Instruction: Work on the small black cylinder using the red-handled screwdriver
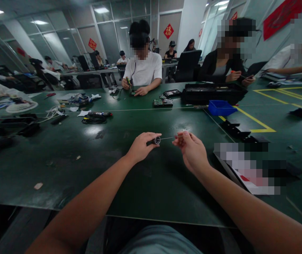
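Observation:
Above the green table (140, 190), my left hand (141, 146) is closed around a small dark cylinder (157, 140). Its round, silver-rimmed open end points toward the right. My right hand (193, 150) pinches a thin metal rod (167, 138) between thumb and fingertips. The rod runs leftward to the cylinder's open end; whether its tip lies inside or just touches the rim, I cannot tell. Most of the cylinder's body is hidden behind my left fingers, and the rod's other end is hidden in my right hand.
A blue bin (221, 108) and a long black tray (214, 93) lie to the far right. Black brackets (239, 132) and a pale folder (246, 173) flank my right arm. Coiled cable (95, 118) and a circuit board (163, 102) lie farther back. A person (143, 70) works opposite.

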The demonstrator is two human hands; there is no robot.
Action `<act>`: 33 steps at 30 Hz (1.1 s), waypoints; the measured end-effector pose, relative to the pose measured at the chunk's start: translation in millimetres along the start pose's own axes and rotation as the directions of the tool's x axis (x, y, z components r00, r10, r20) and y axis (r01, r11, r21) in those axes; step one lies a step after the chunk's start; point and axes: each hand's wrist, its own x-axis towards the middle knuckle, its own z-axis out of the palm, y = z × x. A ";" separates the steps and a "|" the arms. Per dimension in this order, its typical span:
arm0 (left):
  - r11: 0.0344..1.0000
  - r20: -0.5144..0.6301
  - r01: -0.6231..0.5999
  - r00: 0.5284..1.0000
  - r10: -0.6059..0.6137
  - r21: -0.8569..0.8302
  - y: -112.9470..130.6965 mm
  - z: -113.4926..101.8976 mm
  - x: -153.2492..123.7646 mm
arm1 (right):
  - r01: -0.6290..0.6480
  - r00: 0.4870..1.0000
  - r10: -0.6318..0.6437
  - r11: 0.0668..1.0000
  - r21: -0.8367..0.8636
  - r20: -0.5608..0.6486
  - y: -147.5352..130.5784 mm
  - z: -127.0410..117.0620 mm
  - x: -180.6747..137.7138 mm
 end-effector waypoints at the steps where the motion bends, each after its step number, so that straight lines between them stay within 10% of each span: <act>1: 1.000 0.011 0.000 1.000 0.000 0.016 0.0 -0.8 0.5 | -0.047 0.999 0.048 0.998 0.035 -0.008 0.6 0.4 0.8; 9: 0.998 0.060 0.056 0.996 -0.059 0.036 -1.0 -1.1 0.4 | 0.093 0.991 -0.112 0.967 -0.237 -0.070 0.8 -1.1 1.3; 16: 0.997 0.060 0.053 0.997 -0.057 0.061 -0.8 -0.3 0.2 | 0.362 0.928 -0.344 0.748 -0.557 0.141 -10.7 -0.1 -11.4; 33: 0.978 0.240 0.025 0.968 -0.076 0.209 -4.4 6.2 -1.1 | 0.468 0.882 -0.307 0.469 -0.749 0.358 -15.9 -0.3 -8.8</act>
